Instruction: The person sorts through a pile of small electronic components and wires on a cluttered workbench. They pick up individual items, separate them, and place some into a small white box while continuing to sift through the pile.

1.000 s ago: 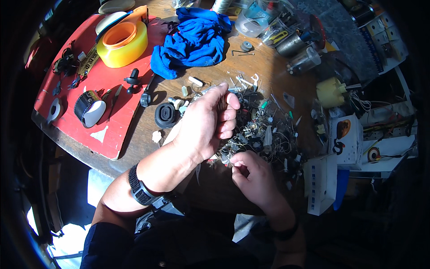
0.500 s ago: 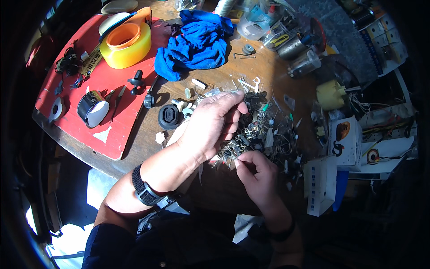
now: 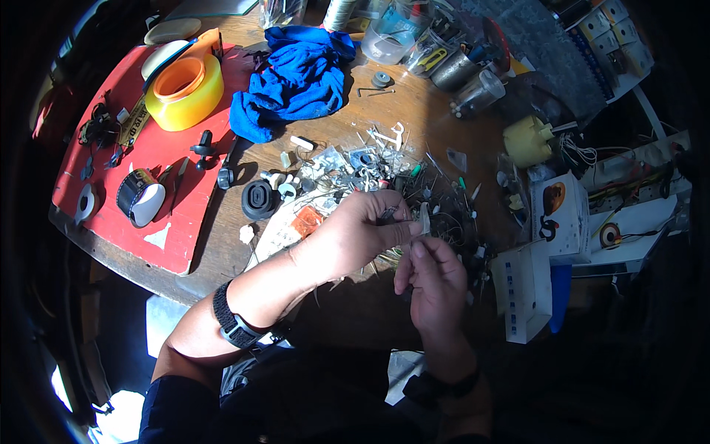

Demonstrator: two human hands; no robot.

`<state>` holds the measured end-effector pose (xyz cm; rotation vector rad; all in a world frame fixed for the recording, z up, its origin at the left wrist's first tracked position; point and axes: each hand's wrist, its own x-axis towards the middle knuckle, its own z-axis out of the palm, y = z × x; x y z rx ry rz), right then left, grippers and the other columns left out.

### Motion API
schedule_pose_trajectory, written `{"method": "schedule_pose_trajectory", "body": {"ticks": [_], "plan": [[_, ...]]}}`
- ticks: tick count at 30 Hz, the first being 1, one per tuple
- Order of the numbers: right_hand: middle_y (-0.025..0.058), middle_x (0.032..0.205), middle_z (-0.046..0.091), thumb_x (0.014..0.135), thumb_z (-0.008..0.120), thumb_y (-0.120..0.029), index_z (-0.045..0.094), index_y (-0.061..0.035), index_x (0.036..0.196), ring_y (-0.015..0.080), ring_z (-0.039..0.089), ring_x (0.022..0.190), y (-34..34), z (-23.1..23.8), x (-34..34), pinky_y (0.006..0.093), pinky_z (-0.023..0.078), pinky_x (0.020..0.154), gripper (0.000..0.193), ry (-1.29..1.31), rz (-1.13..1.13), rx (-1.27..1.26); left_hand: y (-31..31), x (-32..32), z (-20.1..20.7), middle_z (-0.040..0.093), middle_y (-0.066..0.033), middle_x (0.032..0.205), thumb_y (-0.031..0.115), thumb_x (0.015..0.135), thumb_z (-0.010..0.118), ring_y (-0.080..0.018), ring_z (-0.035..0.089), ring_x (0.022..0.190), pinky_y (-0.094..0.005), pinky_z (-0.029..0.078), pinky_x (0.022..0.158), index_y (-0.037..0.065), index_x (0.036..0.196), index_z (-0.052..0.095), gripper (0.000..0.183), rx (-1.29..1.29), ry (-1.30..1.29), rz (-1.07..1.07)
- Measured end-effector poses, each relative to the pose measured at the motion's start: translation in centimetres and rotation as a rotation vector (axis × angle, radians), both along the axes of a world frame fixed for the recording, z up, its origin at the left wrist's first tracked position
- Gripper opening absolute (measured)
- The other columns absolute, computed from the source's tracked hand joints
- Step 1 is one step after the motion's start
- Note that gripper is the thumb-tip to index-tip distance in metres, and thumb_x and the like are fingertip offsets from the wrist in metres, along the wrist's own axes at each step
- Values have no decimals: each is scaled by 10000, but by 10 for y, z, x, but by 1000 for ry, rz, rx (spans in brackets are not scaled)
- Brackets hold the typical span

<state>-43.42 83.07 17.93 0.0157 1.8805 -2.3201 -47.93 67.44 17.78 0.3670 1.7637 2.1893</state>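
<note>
My left hand (image 3: 361, 235) is over the near side of a heap of small loose parts (image 3: 447, 214). Its thumb and forefinger are pinched together; whatever lies between them is too small to make out. Just to the right and nearer to me, my right hand (image 3: 438, 285) is also closed in a pinch. Its fingertips almost meet the left thumb, and what they hold cannot be told. The heap mixes thin wires, dark bits, pale plastic scraps and small green pieces. Beside the left hand lies an orange-red piece (image 3: 305, 221) on a pale sheet.
A red board (image 3: 159, 240) at left carries a yellow and orange tape roll (image 3: 188, 96) and a black-and-white roll (image 3: 140, 198). A blue cloth (image 3: 296, 81) lies farther back. Tool cups (image 3: 388, 44) stand behind; white boxes (image 3: 523, 292) stand at right.
The view has shifted slightly. My left hand has moved lower, uncovering the orange-red piece and far part of the heap. My right hand has come up and right, close to the left fingertips.
</note>
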Motion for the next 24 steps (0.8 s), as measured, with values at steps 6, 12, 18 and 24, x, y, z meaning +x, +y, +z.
{"method": "schedule_pose_trajectory", "body": {"ticks": [6, 12, 18, 24], "plan": [[93, 701, 562, 765, 653, -175, 557, -36, 815, 242, 568, 585, -13, -14, 1, 343, 454, 528, 177, 549, 218, 1243, -16, -5, 5, 463, 33, 615, 236, 915, 492, -74, 395, 491, -201, 277, 428, 108, 758, 494, 203, 600, -437, 336], [101, 694, 557, 722, 635, -182, 499, -57, 741, 300, 580, 632, -22, -19, -6, 407, 459, 564, 185, 521, 256, 1568, -19, -8, 4, 453, -17, 651, 239, 908, 485, -91, 377, 502, -199, 267, 415, 77, 764, 472, 217, 739, -538, 305], [96, 692, 554, 669, 640, -88, 495, -72, 728, 277, 576, 613, 1, -11, -13, 380, 457, 539, 158, 436, 336, 1465, -22, -9, 4, 455, -23, 639, 190, 910, 472, -98, 393, 500, -202, 285, 406, 63, 757, 477, 199, 802, -539, 235], [75, 707, 533, 732, 597, -81, 508, -66, 757, 251, 577, 645, 13, -9, -10, 355, 471, 543, 93, 673, 302, 1434, -17, -4, 4, 452, -23, 643, 200, 914, 459, -92, 381, 491, -202, 275, 404, 59, 765, 476, 206, 766, -496, 209]]}}
